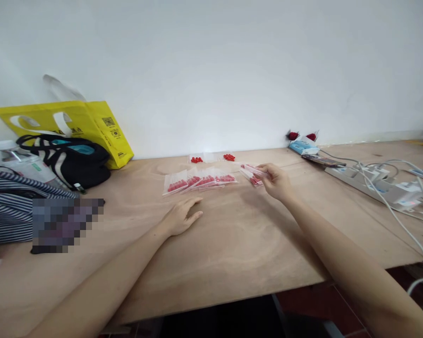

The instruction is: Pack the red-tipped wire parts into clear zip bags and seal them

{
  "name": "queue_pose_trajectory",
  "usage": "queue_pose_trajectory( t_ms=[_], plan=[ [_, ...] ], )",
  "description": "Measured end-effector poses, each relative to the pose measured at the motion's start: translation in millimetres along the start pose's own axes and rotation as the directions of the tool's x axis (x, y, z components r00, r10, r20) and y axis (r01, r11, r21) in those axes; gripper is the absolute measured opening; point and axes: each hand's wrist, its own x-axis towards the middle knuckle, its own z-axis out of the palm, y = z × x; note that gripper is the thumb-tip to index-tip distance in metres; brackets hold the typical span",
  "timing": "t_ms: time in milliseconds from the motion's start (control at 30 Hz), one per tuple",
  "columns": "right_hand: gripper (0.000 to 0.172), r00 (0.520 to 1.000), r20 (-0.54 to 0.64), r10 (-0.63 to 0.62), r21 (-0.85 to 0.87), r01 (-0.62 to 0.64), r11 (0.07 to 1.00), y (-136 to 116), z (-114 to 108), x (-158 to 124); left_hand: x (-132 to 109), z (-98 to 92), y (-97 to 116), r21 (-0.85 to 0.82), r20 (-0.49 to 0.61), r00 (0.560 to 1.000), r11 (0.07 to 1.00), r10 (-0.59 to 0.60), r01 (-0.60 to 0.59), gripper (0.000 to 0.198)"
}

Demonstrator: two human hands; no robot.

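My right hand (275,182) pinches a small clear plastic bag (254,170) with red pieces in it, held just over another such bag at the right end of a row. To its left, several overlapping clear bags (207,181) of red capsule-like pieces lie on the wooden table (211,263). My left hand (181,216) rests on the table in front of that row, fingers stretched out and thumb apart, with nothing in it. Farther back, near the wall, lie two more bagged groups of red pieces, one on the left (196,160) and one on the right (229,157).
At the left stand a yellow bag (118,141), a black bag (88,162), a clear bottle (30,166) and a striped bag (10,206). On the right, a power strip (366,188) with tangled white cables lies near a blue packet (304,146).
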Motion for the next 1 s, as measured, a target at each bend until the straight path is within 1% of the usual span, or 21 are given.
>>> queue_pose_trajectory(
  t_ms=[67, 133, 233, 300, 367, 400, 467, 533, 600, 633, 667, 733, 767, 833, 867, 933, 1000],
  plan=[
    [0.011, 0.999, -0.004, 0.049, -0.091, -0.049, 0.995, 11.7, 11.5, 6.2, 0.4, 1.1, -1.6, 0.02, 0.004, 1.0, 1.0, -0.003, 0.003, 0.035],
    [0.011, 0.997, 0.045, 0.059, -0.143, -0.052, 0.988, 22.5, 27.0, 12.1, 0.5, 1.8, -3.2, 0.029, 0.01, 1.0, 1.0, 0.001, -0.001, 0.035],
    [0.012, 0.983, 0.174, 0.061, -0.226, -0.021, 0.974, 34.1, 49.9, 20.2, 0.5, 1.5, -3.8, 0.027, 0.012, 0.999, 0.999, 0.032, -0.033, 0.032],
    [0.018, 0.949, 0.295, 0.113, -0.326, -0.011, 0.945, 37.5, 60.6, 24.6, 0.8, 0.5, -3.0, 0.02, 0.014, 0.998, 0.998, 0.058, -0.058, 0.029],
    [0.024, 0.904, 0.392, 0.172, -0.406, 0.002, 0.914, 37.4, 65.8, 27.8, 1.1, -0.4, -2.0, 0.012, 0.02, 0.998, 0.998, 0.067, -0.067, 0.027],
    [0.027, 0.887, 0.42, 0.194, -0.43, 0.006, 0.903, 36.4, 65.9, 28.9, 1.2, -0.8, -1.7, 0.007, 0.026, 0.997, 0.998, 0.068, -0.069, 0.027],
    [0.031, 0.874, 0.433, 0.221, -0.46, 0.004, 0.888, 34.3, 61.2, 30.6, 1.3, -1.2, -1.3, 0.002, 0.034, 0.997, 0.998, 0.069, -0.069, 0.027],
    [0.038, 0.868, 0.409, 0.281, -0.523, -0.03, 0.852, 34.0, 49.5, 31.8, 1.3, -1.0, -1.3, 0.001, 0.039, 0.997, 0.998, 0.067, -0.067, 0.027],
    [0.041, 0.851, 0.321, 0.415, -0.616, -0.146, 0.774, 37.7, 32.1, 32.3, 1.3, -0.7, -1.3, 0.002, 0.043, 0.997, 0.998, 0.061, -0.061, 0.027],
    [0.04, 0.83, 0.256, 0.496, -0.66, -0.225, 0.717, 41.1, 22.1, 32.0, 1.4, -0.5, -1.2, 0.001, 0.046, 0.997, 0.998, 0.056, -0.056, 0.027],
    [0.036, 0.796, 0.179, 0.577, -0.683, -0.322, 0.656, 45.4, 12.0, 31.0, 1.5, -0.4, -1.0, -0.001, 0.05, 0.997, 0.999, 0.052, -0.052, 0.027],
    [0.036, 0.73, 0.08, 0.679, -0.685, -0.454, 0.569, 55.3, -6.4, 27.1, 1.7, -0.5, -0.8, -0.005, 0.056, 0.997, 0.999, 0.045, -0.045, 0.027],
    [0.038, 0.673, 0.038, 0.739, -0.662, -0.537, 0.523, 60.2, -13.6, 24.2, 1.8, -0.5, -0.8, -0.006, 0.058, 0.997, 0.999, 0.043, -0.043, 0.027],
    [0.04, 0.595, 0.018, 0.804, -0.623, -0.622, 0.474, 68.1, -22.2, 17.6, 2.0, -0.6, -1.0, -0.001, 0.059, 0.997, 0.999, 0.043, -0.043, 0.027],
    [0.04, 0.565, 0.02, 0.825, -0.599, -0.654, 0.463, 70.9, -23.5, 14.4, 2.0, -0.6, -1.3, 0.002, 0.057, 0.997, 0.999, 0.046, -0.046, 0.027],
    [0.041, 0.535, 0.021, 0.845, -0.548, -0.701, 0.457, 74.3, -21.8, 9.4, 2.0, -0.3, -1.9, 0.006, 0.048, 0.997, 0.998, 0.056, -0.056, 0.027],
    [0.038, 0.512, -0.008, 0.859, -0.493, -0.749, 0.443, 75.6, -17.2, 6.7, 2.0, 0.0, -2.3, 0.007, 0.036, 0.997, 0.998, 0.067, -0.067, 0.027]
  ],
)
